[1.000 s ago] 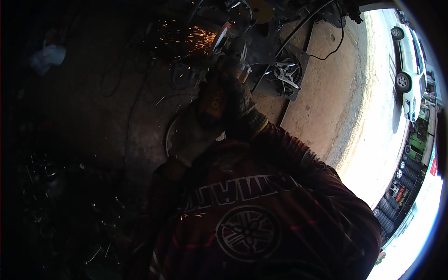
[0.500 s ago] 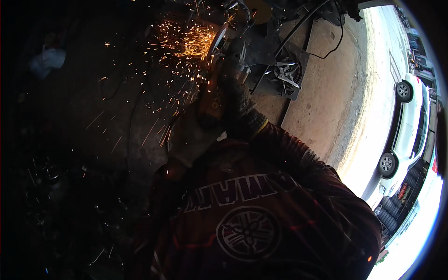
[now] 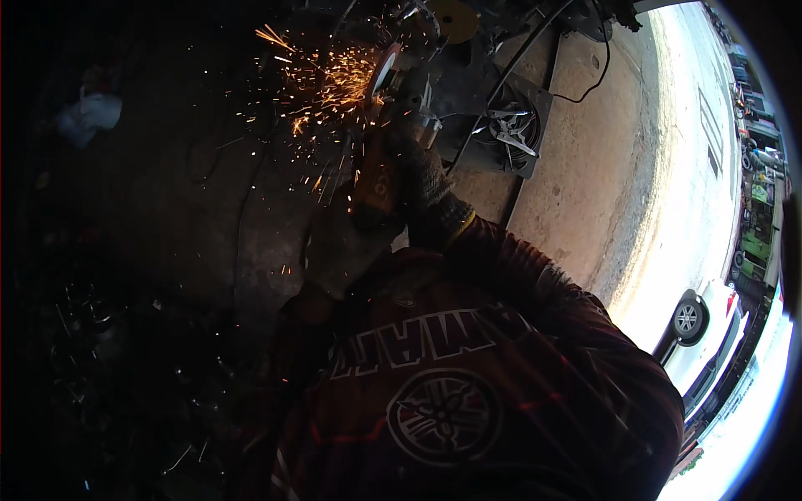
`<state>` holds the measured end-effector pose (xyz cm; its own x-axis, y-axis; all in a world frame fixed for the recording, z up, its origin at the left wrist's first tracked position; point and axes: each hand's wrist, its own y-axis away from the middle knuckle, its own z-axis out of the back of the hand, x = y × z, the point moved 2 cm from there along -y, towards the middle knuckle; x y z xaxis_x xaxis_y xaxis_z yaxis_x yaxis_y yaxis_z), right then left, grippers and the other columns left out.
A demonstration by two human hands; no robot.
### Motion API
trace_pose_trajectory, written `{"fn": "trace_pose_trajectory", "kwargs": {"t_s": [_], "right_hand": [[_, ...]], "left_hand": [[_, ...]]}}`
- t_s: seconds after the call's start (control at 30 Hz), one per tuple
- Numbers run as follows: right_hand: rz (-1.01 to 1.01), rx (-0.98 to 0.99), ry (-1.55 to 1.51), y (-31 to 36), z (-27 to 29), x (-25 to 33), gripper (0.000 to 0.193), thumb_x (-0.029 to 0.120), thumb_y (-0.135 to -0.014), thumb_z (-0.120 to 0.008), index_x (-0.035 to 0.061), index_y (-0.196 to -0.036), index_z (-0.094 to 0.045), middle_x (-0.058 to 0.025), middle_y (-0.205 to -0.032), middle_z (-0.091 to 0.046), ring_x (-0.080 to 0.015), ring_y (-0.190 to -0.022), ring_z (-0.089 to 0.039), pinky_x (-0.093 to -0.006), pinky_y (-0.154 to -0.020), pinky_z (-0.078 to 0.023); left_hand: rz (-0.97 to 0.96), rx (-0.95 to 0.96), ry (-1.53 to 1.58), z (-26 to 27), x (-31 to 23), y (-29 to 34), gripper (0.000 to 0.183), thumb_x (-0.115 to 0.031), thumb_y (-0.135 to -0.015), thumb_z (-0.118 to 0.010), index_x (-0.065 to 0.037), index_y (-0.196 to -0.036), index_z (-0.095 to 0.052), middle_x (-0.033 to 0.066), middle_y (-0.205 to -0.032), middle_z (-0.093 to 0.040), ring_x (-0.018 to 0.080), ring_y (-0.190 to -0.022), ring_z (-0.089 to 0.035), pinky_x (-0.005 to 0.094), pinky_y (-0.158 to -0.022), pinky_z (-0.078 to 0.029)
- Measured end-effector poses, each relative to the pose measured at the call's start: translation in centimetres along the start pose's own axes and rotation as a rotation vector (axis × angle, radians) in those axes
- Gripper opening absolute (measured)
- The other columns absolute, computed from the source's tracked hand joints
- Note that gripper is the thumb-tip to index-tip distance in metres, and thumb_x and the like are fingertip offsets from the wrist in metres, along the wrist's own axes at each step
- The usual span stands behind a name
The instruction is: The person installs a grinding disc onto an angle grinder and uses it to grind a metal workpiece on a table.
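Observation:
An orange-yellow angle grinder (image 3: 374,188) points away from me at the upper middle. My right hand (image 3: 424,175), in a knitted glove with a yellow cuff edge, wraps its body close to the metal head. Lower down, my left hand (image 3: 338,246) is closed about the rear end; deep shadow blurs its gloved fingers. The thin disc (image 3: 384,71) stands on edge against dark metalwork (image 3: 418,21), and orange sparks (image 3: 338,79) spray leftward from it. The exact contact spot is too dark to make out.
Silver locking clamps (image 3: 514,129) lie on a dark metal plate (image 3: 535,100) to the right, near a black cable (image 3: 603,67). Small shiny pieces (image 3: 92,313) are scattered at the lower left. A pale thing (image 3: 92,113) sits far left. Outside, a white car (image 3: 710,342) is on the road.
The grinder's disc has shifted slightly down and left, while both hands keep their hold. The spark spray is more bunched up. The white car has moved down the picture's right side.

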<state>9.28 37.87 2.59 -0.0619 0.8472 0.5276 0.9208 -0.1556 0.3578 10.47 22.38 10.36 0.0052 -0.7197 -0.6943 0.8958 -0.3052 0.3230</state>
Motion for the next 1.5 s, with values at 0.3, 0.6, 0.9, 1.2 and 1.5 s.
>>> {"fn": "trace_pose_trajectory", "kwargs": {"t_s": [0.3,0.6,0.9,1.2,1.5], "right_hand": [[0.002,0.011,0.009,2.1,-0.8,-1.6,0.051,0.026,-0.091,-0.077,0.0097,-0.132,-0.053,-0.012,-0.114,-0.064,-0.0339,-0.1,-0.07,-0.0501,-0.084,-0.062],[0.019,-0.004,-0.053,1.3,-1.3,-0.6,0.051,0.027,-0.091,-0.077,0.0092,-0.133,-0.052,-0.0123,-0.112,-0.065,-0.0323,-0.096,-0.07,-0.0482,-0.079,-0.062],[0.029,-0.009,-0.045,0.3,-0.7,-0.3,0.05,0.023,-0.094,-0.076,0.0081,-0.135,-0.051,-0.0115,-0.111,-0.066,-0.029,-0.093,-0.071,-0.0443,-0.076,-0.062],[0.051,-0.022,0.032,-0.2,0.3,-0.4,0.04,0.027,-0.098,-0.068,0.0081,-0.131,-0.055,-0.0094,-0.111,-0.067,-0.0256,-0.096,-0.071,-0.0419,-0.08,-0.062],[0.142,-0.036,0.379,-0.4,0.2,0.0,0.034,0.022,-0.105,-0.058,0.0078,-0.136,-0.055,-0.0051,-0.118,-0.066,-0.0207,-0.11,-0.067,-0.0376,-0.092,-0.057]], "left_hand": [[-0.177,-0.062,0.079,-0.8,3.0,1.4,0.077,-0.033,-0.067,-0.091,-0.003,-0.131,-0.061,0.0177,-0.117,-0.07,0.0346,-0.104,-0.07,0.0456,-0.087,-0.056],[-0.117,0.043,0.194,0.1,0.6,-0.1,0.076,-0.033,-0.068,-0.093,-0.003,-0.129,-0.061,0.0173,-0.113,-0.072,0.0329,-0.101,-0.072,0.0423,-0.087,-0.058],[-0.059,0.099,0.18,0.9,-0.1,-1.0,0.074,-0.033,-0.07,-0.091,-0.004,-0.131,-0.061,0.0163,-0.114,-0.072,0.0312,-0.103,-0.073,0.0423,-0.086,-0.058],[-0.1,0.116,0.101,0.1,0.9,-1.3,0.081,-0.036,-0.073,-0.092,-0.002,-0.137,-0.056,0.02,-0.122,-0.069,0.0323,-0.111,-0.069,0.0432,-0.09,-0.056],[-0.08,0.068,0.086,0.3,1.3,-0.6,0.061,-0.038,-0.076,-0.09,-0.006,-0.124,-0.068,0.0174,-0.12,-0.067,0.0318,-0.11,-0.066,0.0451,-0.092,-0.055]]}}
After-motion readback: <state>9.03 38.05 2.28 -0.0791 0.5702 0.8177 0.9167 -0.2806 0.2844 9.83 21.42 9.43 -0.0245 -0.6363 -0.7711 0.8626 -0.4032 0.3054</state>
